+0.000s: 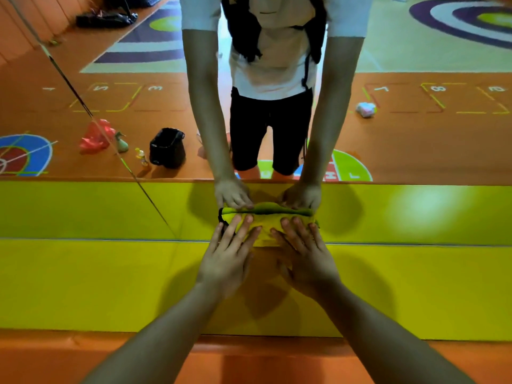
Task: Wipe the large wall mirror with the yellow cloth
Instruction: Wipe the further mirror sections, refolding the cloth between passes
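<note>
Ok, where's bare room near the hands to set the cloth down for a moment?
The yellow mat below the mirror is bare left of the left hand and right of the right hand; the orange strip nearer the person is bare too. It is crowded only at the mirror's lower edge, where both hands press the yellow cloth with flat fingers.

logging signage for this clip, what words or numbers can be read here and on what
"1", "2", "3": reversed, left hopscotch squares reflected in the mirror
"7", "8", "9": reversed, right hopscotch squares
"H", "L": floor circle, reflected; its other letters unreadable
yellow cloth: no text
</note>
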Motion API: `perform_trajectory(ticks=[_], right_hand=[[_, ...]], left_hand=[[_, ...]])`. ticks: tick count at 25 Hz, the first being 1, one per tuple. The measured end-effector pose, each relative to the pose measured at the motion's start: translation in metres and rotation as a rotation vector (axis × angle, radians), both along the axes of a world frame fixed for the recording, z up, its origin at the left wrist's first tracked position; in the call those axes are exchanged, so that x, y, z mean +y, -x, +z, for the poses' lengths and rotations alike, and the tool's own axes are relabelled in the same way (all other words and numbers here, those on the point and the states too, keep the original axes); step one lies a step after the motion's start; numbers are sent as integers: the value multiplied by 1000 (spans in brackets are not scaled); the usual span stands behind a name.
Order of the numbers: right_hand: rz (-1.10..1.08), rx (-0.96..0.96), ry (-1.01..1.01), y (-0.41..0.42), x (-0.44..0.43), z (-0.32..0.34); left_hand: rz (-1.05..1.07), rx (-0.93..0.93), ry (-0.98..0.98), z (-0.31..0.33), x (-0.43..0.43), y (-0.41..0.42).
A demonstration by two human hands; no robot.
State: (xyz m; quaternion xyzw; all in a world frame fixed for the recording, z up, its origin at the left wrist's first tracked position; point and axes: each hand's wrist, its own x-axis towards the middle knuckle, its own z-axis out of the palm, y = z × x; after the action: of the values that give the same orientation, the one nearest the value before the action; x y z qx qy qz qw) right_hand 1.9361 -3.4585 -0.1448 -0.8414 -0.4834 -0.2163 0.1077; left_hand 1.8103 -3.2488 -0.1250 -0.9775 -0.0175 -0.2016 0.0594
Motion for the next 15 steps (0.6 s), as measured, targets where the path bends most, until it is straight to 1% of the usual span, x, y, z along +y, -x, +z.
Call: perform_trajectory(ticks=[3,5,8,10,12,15], right_hand=[[-30,73,155,15,-7,-29],[-50,131,155,24,-5,-39],[-74,184,168,30,-4,-35],[-76,193,210,33,-3,-28],[-92,233,244,35,0,-20],[-181,337,316,33,11,-1]], left_hand=[[13,106,34,-29,-8,11],[29,143,128,-38,-13,13],[34,126,325,-34,-16,5],[41,91,350,-26,-16,-5],[88,104,367,-19,-18,-14],[202,285,371,-4,-27,-28]])
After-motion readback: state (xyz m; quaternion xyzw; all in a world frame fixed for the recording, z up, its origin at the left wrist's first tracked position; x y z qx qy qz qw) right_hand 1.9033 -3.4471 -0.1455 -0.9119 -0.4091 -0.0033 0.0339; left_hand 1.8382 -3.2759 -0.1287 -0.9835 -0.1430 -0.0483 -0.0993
